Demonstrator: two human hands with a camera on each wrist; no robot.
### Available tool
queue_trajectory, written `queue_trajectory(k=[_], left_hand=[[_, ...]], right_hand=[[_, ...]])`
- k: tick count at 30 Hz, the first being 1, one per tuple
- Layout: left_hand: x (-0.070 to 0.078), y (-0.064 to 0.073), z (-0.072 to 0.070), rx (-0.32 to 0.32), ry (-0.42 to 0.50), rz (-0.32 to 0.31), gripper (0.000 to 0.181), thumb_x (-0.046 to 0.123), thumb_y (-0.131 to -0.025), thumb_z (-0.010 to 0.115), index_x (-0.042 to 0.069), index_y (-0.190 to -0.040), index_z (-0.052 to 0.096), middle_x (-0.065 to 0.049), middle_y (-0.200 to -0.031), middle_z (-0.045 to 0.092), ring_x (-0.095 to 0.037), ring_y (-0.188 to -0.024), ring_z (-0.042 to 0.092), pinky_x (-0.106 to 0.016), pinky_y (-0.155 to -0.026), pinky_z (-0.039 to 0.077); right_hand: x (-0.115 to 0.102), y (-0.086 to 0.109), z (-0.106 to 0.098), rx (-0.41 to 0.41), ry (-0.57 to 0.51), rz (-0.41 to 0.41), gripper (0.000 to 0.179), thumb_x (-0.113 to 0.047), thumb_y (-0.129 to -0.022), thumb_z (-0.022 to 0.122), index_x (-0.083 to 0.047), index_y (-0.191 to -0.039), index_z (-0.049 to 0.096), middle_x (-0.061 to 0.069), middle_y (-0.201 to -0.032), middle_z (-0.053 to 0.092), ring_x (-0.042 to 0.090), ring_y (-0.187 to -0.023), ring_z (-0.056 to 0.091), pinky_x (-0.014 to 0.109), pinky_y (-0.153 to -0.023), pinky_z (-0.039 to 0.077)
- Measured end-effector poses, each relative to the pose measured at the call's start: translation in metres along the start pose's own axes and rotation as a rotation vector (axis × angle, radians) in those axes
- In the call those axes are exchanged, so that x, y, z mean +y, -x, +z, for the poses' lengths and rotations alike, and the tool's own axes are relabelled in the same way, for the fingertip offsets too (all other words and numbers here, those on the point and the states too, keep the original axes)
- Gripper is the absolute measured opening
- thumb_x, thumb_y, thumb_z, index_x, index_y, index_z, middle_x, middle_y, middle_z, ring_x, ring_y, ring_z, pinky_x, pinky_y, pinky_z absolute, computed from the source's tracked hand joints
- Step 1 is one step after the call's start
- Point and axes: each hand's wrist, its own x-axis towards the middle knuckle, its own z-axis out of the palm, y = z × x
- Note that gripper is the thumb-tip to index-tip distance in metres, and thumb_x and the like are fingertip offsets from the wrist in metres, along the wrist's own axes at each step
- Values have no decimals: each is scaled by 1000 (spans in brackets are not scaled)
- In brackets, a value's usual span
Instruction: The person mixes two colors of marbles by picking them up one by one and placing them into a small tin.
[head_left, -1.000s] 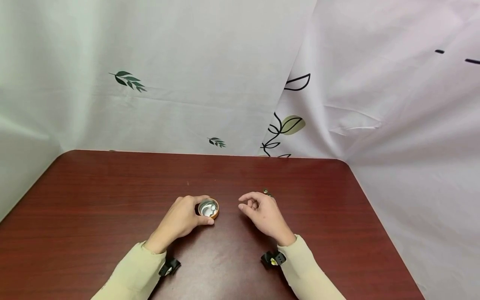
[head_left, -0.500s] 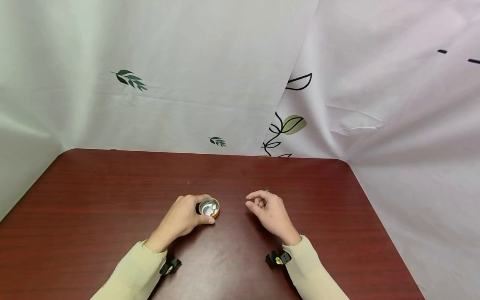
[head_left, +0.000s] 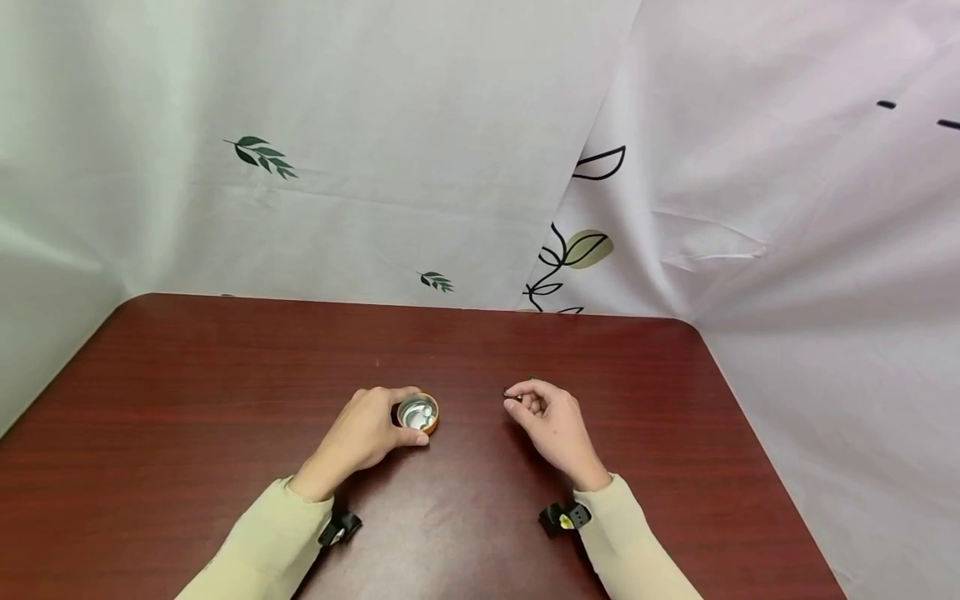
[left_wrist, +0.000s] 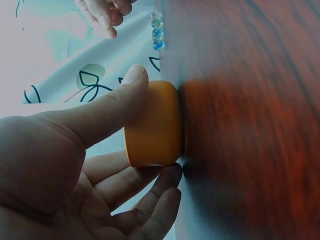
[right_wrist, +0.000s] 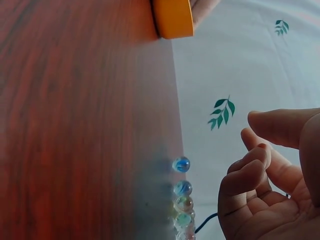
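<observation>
My left hand grips a small round tin, orange outside and silvery inside, with its open mouth facing up on the table. Thumb and fingers sit on opposite sides of its orange wall in the left wrist view. My right hand hovers farther right over several glass marbles, which it partly hides in the head view. Its fingers are loosely bent, with nothing between thumb and index finger. The right wrist view shows the marbles in a line, a blue-swirled marble slightly apart from the others.
The dark red wooden table has rounded far corners. White curtains with leaf prints hang behind it and along its sides. A dark strap is on the left wrist, another strap on the right.
My right hand has drifted to the right, away from the tin, and marbles now show left of its fingertips. The left hand keeps its hold on the tin in the same place.
</observation>
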Motion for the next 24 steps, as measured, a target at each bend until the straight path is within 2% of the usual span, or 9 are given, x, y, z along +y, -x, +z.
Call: queue_trajectory(k=[8, 15, 24], left_hand=[[0, -1, 1, -1, 3, -5, 56, 33, -73, 92, 21, -125, 72, -1, -104, 74, -33, -105, 63, -44, -85, 51], [-1, 0, 0, 4, -8, 17, 53, 32, -73, 92, 21, -122, 73, 0, -100, 74, -32, -100, 64, -42, -83, 51], [-2, 0, -1, 14, -2, 54, 50, 31, -73, 92, 21, -119, 74, 3, -97, 74, -27, -94, 65, -41, -80, 51]], right_hand=[[10, -1, -3, 41, -27, 23, 7, -8, -91, 75, -11, -97, 76, 2, -74, 56, 14, -62, 47, 22, -58, 38], [13, -1, -5, 95, -58, 40, 9, -10, -91, 76, -9, -100, 76, 5, -77, 57, 15, -63, 47, 22, -58, 37], [17, -3, -6, 121, -77, 76, 12, -9, -90, 76, -8, -102, 76, 6, -80, 59, 16, -66, 49, 22, -61, 40]])
